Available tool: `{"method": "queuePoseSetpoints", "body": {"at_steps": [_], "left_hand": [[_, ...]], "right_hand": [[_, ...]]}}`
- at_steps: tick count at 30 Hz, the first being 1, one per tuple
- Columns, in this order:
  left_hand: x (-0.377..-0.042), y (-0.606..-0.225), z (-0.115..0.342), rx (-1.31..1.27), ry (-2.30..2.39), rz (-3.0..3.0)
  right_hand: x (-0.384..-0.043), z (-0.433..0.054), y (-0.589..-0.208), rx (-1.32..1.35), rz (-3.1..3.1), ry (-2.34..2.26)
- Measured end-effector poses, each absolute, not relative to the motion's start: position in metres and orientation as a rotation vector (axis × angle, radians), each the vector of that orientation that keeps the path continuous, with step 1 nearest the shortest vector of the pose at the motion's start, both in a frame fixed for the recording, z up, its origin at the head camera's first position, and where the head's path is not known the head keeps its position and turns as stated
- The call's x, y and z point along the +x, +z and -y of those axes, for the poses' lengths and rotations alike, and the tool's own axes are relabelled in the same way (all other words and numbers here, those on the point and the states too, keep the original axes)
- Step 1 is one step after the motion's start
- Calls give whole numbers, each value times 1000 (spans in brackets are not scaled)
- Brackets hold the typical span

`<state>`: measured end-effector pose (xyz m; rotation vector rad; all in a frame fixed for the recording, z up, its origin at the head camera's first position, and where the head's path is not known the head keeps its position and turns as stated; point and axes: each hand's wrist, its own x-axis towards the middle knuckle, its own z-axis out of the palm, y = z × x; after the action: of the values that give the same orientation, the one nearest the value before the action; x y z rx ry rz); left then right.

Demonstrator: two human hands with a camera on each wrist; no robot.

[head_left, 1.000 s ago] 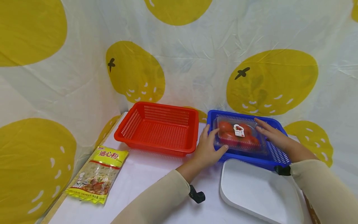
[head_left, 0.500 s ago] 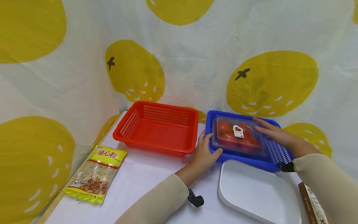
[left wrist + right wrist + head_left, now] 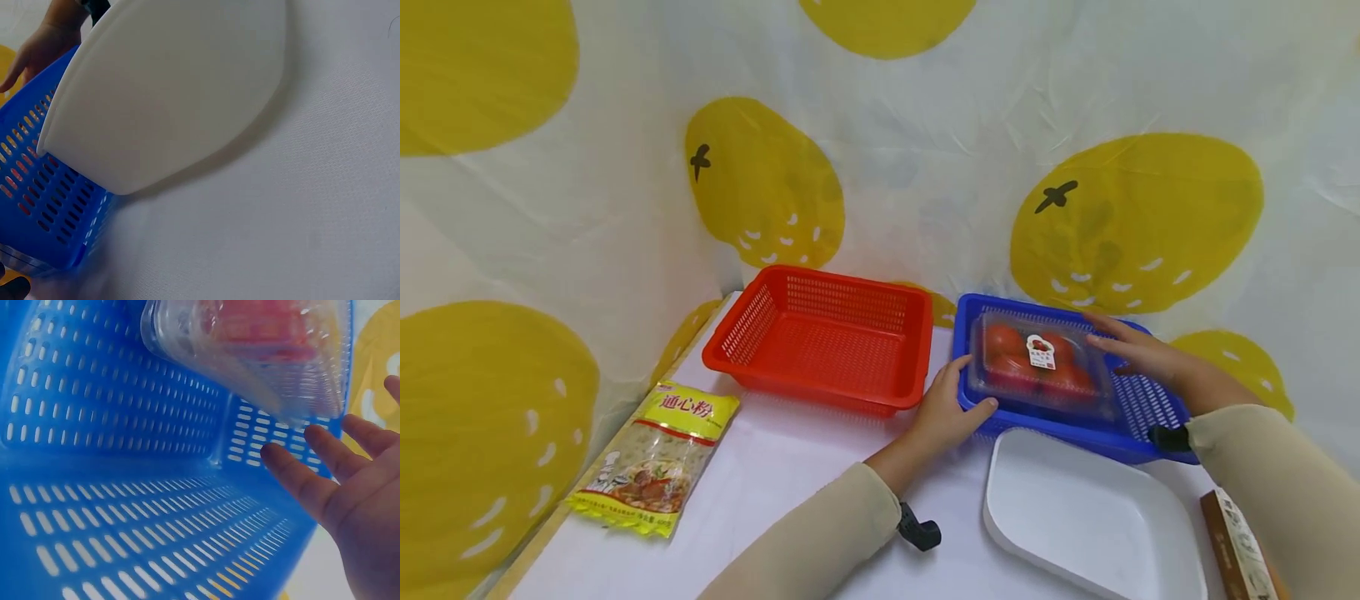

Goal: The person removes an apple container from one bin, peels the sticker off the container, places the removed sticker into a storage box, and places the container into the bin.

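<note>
A clear plastic box of tomatoes [image 3: 1011, 367] with a white label lies toward the left in the blue perforated basket [image 3: 1150, 408]. My left hand [image 3: 942, 412] is at the basket's front left corner, thumb and fingers spread by its rim; the left wrist view shows at most dark fingertips at its lower left edge. At the right end of the box is my right hand [image 3: 1153, 362], held over the basket. The right wrist view shows that hand's fingers [image 3: 297, 481] spread and fairly straight, close to the clear box [image 3: 250, 337], with nothing held.
A red perforated basket [image 3: 820, 358] stands left of the blue one. Farther left lies a yellow bag of pasta [image 3: 658, 458]. In front of the blue basket sits a white tray [image 3: 1090, 517], beside a brown box [image 3: 1232, 546] partly under the right sleeve. A patterned curtain hangs behind.
My left fingers have drawn back left from the tomato box to the basket's rim. The right hand has shifted slightly right. The brown box has come more into view by the right sleeve.
</note>
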<state>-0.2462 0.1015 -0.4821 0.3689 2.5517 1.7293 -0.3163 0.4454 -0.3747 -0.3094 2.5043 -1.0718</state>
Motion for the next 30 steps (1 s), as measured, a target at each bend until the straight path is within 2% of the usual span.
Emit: {"method": "queuePoseSetpoints", "body": {"at_steps": [18, 30], "left_hand": [[-239, -492, -115, 356, 1725, -2506], [-244, -486, -107, 275, 1766, -2504]], "right_hand": [[-313, -478, -416, -202, -2460, -1158], [-339, -473, -442, -151, -2287, -1314]]}}
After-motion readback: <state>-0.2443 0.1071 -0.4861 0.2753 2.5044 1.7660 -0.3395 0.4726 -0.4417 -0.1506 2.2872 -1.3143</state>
